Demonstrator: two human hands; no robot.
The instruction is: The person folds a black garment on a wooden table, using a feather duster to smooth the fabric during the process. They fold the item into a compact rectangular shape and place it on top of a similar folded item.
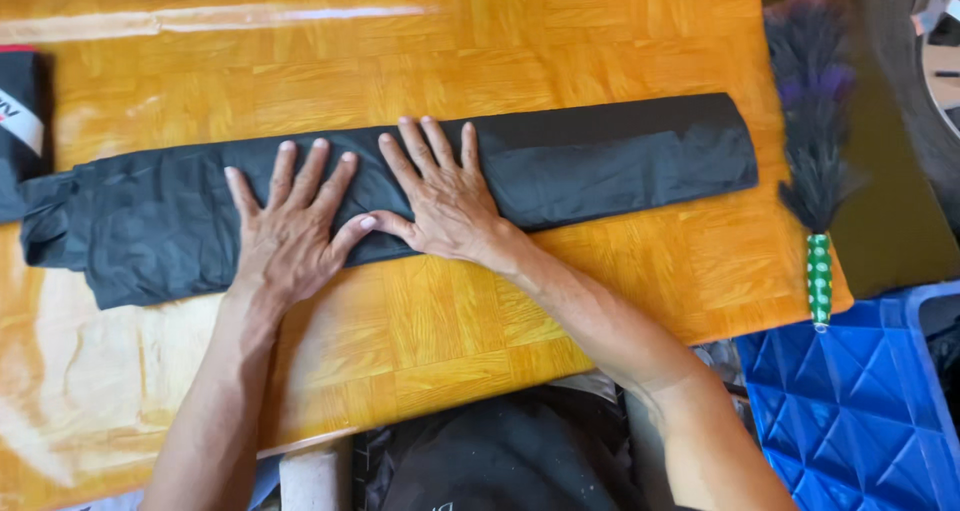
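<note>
On glossy wooden table [600,31], left hand [290,233], right hand [442,203], fingers spread flat on long, folded, perhaps nylon black cloth [600,161].

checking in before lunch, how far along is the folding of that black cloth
Done: the black cloth already lies folded into a long narrow band across the table. In hand: the left hand and right hand press flat on its middle, fingers spread. Left: the left end is bunched and uneven, and the band is not yet folded shorter.
</note>
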